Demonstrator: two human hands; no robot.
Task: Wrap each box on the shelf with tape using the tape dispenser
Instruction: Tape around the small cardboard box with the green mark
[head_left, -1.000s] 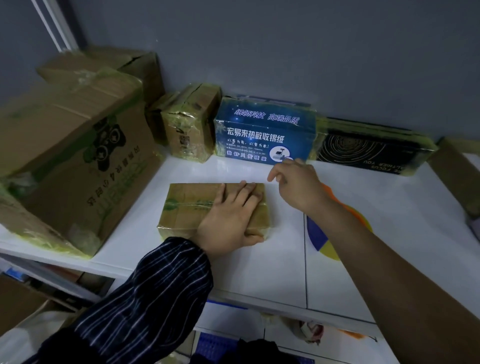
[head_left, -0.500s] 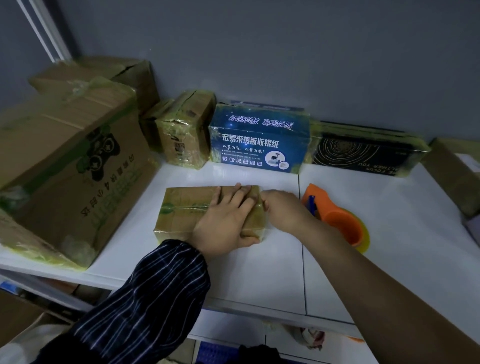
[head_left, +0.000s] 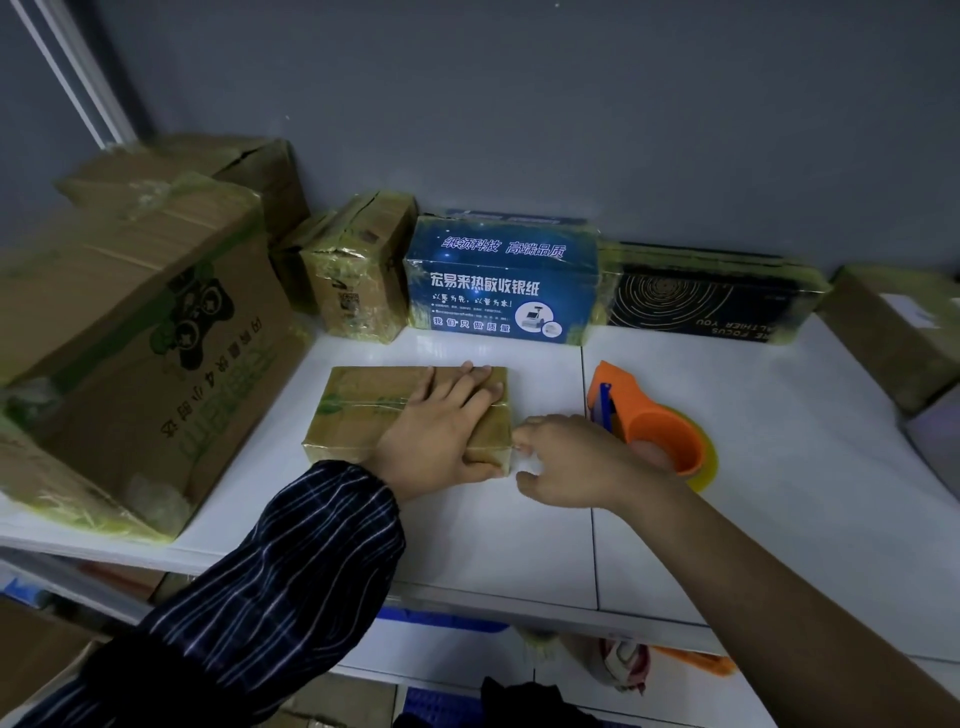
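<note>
My flat left hand (head_left: 436, 441) steadies the small brown cardboard box (head_left: 363, 410) while my right hand (head_left: 576, 462), grip unclear, touches its end.

"宏易来热敏收银纸" on blue box (head_left: 501, 283)

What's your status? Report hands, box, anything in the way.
Left hand flat on small brown box. Right hand at its right end, grip unclear. Tape dispenser lying right of it, unheld. Nothing blocking.
</note>
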